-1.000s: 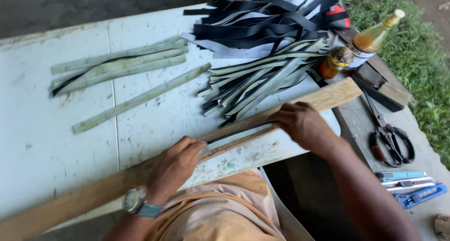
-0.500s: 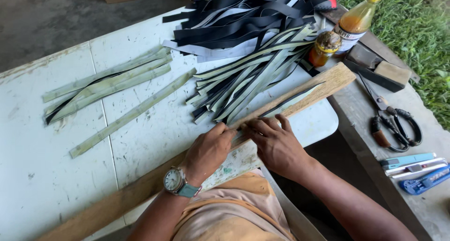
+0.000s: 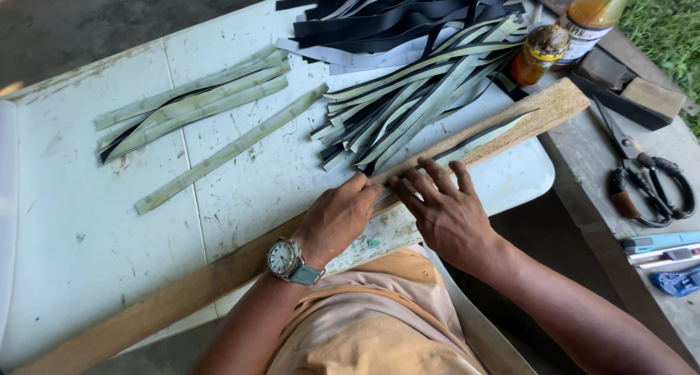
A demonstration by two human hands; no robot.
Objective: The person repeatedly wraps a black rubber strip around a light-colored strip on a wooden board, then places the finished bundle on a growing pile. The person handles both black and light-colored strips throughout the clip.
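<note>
Keep your left hand [image 3: 337, 218] and right hand [image 3: 446, 213] (both flat, fingers spread, grasping nothing) pressing the pale strip [image 3: 467, 143] onto the wooden plank [image 3: 219, 276] along the table's [image 3: 73, 229] near edge, held straight and flush.

1. Left hand [image 3: 339, 218] and right hand [image 3: 446, 213] press flat on a thin strip [image 3: 474, 140] lying along a wooden plank [image 3: 525, 120].
2. Plank rests across a white table [image 3: 73, 229].
3. Scissors [image 3: 645, 182] lie well right.
</note>
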